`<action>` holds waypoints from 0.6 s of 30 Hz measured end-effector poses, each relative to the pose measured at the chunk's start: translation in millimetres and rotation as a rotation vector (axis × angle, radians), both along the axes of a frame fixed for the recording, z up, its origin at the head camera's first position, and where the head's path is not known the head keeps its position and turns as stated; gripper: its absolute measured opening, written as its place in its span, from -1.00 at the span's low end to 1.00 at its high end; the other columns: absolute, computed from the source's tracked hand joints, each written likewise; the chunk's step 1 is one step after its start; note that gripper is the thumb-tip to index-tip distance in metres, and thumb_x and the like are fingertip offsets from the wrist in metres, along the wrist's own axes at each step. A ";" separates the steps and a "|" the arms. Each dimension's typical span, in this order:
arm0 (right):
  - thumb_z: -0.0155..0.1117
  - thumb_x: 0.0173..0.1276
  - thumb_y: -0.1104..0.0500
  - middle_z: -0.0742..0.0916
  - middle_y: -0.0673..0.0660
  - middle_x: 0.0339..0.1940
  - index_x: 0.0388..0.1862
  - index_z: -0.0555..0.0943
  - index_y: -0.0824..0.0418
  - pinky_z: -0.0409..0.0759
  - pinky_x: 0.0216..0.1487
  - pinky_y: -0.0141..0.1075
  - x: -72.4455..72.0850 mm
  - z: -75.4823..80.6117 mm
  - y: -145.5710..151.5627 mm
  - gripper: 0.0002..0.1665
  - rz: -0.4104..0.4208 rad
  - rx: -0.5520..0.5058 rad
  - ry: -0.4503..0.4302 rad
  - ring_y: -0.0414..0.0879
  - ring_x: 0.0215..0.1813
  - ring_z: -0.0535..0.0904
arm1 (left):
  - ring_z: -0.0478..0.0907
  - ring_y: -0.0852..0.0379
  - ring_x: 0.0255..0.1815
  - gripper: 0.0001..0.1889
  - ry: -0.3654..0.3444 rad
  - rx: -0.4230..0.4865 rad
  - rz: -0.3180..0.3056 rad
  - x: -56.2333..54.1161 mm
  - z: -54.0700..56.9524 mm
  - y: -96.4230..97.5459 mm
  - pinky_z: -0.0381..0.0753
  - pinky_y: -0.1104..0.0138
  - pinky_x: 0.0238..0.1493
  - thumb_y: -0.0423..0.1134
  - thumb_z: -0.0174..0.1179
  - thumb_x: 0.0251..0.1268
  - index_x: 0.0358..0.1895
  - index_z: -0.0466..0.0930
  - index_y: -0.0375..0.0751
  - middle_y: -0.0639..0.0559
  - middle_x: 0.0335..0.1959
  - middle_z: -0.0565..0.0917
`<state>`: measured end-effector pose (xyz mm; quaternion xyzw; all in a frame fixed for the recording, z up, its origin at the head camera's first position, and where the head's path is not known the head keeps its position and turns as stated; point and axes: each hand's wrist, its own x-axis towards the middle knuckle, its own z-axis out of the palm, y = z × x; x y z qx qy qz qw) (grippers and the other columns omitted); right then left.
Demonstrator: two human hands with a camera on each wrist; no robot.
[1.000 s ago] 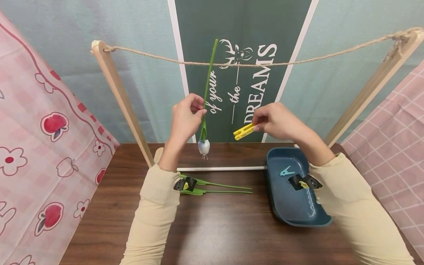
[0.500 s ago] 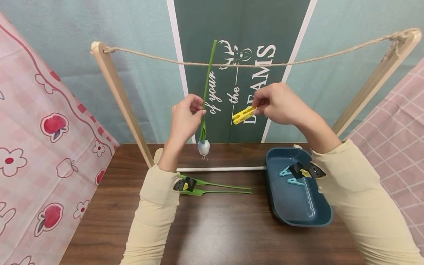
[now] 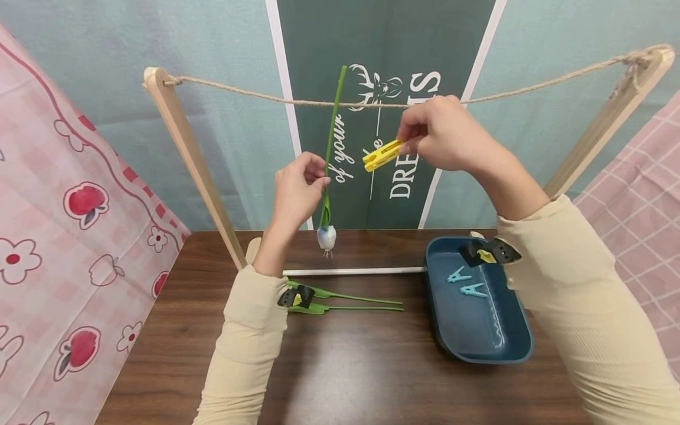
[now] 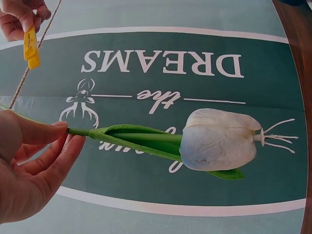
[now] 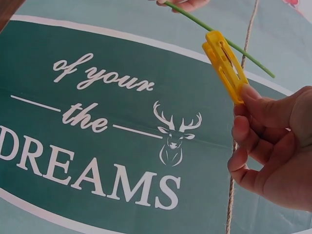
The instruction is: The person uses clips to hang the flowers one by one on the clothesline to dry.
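Note:
My left hand (image 3: 301, 184) pinches the green stem of an artificial tulip (image 3: 326, 237), which hangs head down. Its stem's upper end crosses the twine (image 3: 244, 91) and stands above it. Seen from the left wrist, the tulip (image 4: 220, 140) has a pale blue-white bloom with thin white strands at its tip. My right hand (image 3: 443, 133) pinches a yellow clothespin (image 3: 383, 155) by one end, to the right of the stem and below the twine. The clothespin's free end (image 5: 220, 51) points toward the stem.
Wooden posts (image 3: 193, 159) hold up the twine at both sides. A blue basin (image 3: 467, 336) with light blue clothespins (image 3: 471, 290) stands at right on the table. Two green stems (image 3: 361, 307) lie left of it, partly behind my left sleeve. A white rod (image 3: 361, 271) runs behind them.
My right hand has risen with the yellow clothespin toward the twine and slightly left. A second light blue clothespin in the basin has come into view. The left hand and tulip stay nearly still.

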<state>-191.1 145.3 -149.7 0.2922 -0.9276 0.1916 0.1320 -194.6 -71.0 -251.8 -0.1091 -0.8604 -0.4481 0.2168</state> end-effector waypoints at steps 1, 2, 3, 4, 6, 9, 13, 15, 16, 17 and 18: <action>0.25 0.12 0.42 0.66 0.17 -0.54 -0.53 0.61 0.31 0.31 -0.45 -0.25 -0.1 1.3 -0.5 -0.91 -0.005 -0.007 0.002 -0.03 -0.47 0.43 | 0.57 0.05 -0.36 -0.84 0.000 0.000 0.000 0.0 0.0 0.0 0.49 0.28 -0.26 -0.49 0.22 0.06 -0.25 0.54 -0.34 -0.11 -0.40 0.61; 0.23 0.13 0.42 0.66 0.19 -0.53 -0.52 0.61 0.32 0.32 -0.44 -0.25 -0.2 2.4 -0.9 -0.91 -0.010 -0.013 0.005 -0.02 -0.46 0.44 | 0.57 0.05 -0.36 -0.84 -0.001 -0.002 0.001 0.2 0.2 0.0 0.49 0.28 -0.25 -0.49 0.22 0.06 -0.25 0.54 -0.34 -0.11 -0.40 0.61; 0.22 0.14 0.43 0.67 0.20 -0.52 -0.51 0.61 0.33 0.33 -0.44 -0.26 -0.4 3.3 -1.3 -0.92 -0.014 -0.020 0.008 -0.02 -0.46 0.44 | 0.57 0.04 -0.36 -0.84 -0.003 -0.001 0.001 0.2 0.3 0.1 0.49 0.28 -0.25 -0.49 0.21 0.06 -0.25 0.54 -0.34 -0.11 -0.40 0.61; 0.22 0.14 0.43 0.67 0.20 -0.52 -0.51 0.61 0.33 0.33 -0.43 -0.27 -0.7 3.9 -1.7 -0.92 -0.018 -0.025 0.012 -0.03 -0.45 0.45 | 0.57 0.04 -0.36 -0.84 -0.005 -0.001 0.000 0.2 0.3 0.1 0.49 0.28 -0.25 -0.49 0.21 0.07 -0.24 0.54 -0.34 -0.11 -0.40 0.61; 0.23 0.13 0.43 0.66 0.20 -0.53 -0.51 0.61 0.34 0.33 -0.43 -0.29 -1.5 4.8 -2.2 -0.93 -0.024 -0.035 0.025 -0.03 -0.46 0.45 | 0.57 0.05 -0.35 -0.84 -0.011 -0.001 -0.002 0.3 0.2 0.1 0.49 0.28 -0.25 -0.49 0.21 0.07 -0.23 0.54 -0.34 -0.11 -0.39 0.61; 0.22 0.13 0.43 0.66 0.21 -0.52 -0.50 0.61 0.34 0.32 -0.43 -0.32 -2.6 6.7 -3.4 -0.93 -0.030 -0.043 0.047 -0.04 -0.46 0.45 | 0.56 0.05 -0.35 -0.83 -0.017 0.005 -0.003 0.1 0.1 -0.1 0.49 0.29 -0.26 -0.49 0.21 0.07 -0.23 0.54 -0.35 -0.11 -0.39 0.61; 0.20 0.15 0.43 0.66 0.24 -0.48 -0.48 0.61 0.36 0.32 -0.43 -0.32 -3.0 9.8 -5.9 -0.93 -0.038 -0.046 0.064 -0.03 -0.43 0.44 | 0.55 0.05 -0.36 -0.84 -0.017 0.012 -0.003 0.6 0.6 -0.1 0.49 0.30 -0.28 -0.50 0.21 0.07 -0.24 0.53 -0.34 -0.11 -0.39 0.60; 0.19 0.16 0.44 0.66 0.24 -0.46 -0.47 0.61 0.38 0.32 -0.43 -0.32 -3.3 11.4 -7.4 -0.93 -0.043 -0.047 0.068 -0.03 -0.42 0.43 | 0.55 0.05 -0.36 -0.84 -0.018 0.012 -0.002 0.9 0.8 0.0 0.49 0.30 -0.29 -0.49 0.21 0.07 -0.24 0.54 -0.34 -0.10 -0.39 0.60; 0.18 0.17 0.43 0.65 0.25 -0.45 -0.45 0.61 0.38 0.32 -0.42 -0.31 -3.3 12.3 -8.4 -0.93 -0.047 -0.046 0.067 -0.03 -0.42 0.42 | 0.55 0.05 -0.36 -0.84 -0.020 0.012 -0.001 1.1 0.9 0.1 0.49 0.29 -0.28 -0.49 0.21 0.07 -0.24 0.54 -0.33 -0.10 -0.39 0.60; 0.17 0.17 0.44 0.65 0.25 -0.45 -0.45 0.60 0.38 0.31 -0.43 -0.31 -3.3 13.3 -9.4 -0.93 -0.051 -0.051 0.068 -0.03 -0.42 0.42 | 0.55 0.05 -0.36 -0.83 -0.022 0.011 0.000 1.1 0.9 0.1 0.49 0.29 -0.28 -0.49 0.22 0.08 -0.23 0.54 -0.33 -0.10 -0.38 0.60; 0.17 0.17 0.43 0.65 0.25 -0.44 -0.44 0.60 0.39 0.31 -0.43 -0.32 -3.5 14.4 -10.5 -0.93 -0.054 -0.051 0.069 -0.03 -0.42 0.41 | 0.55 0.05 -0.36 -0.83 -0.025 0.012 0.001 1.4 1.0 0.2 0.49 0.29 -0.28 -0.48 0.22 0.08 -0.23 0.54 -0.33 -0.10 -0.38 0.60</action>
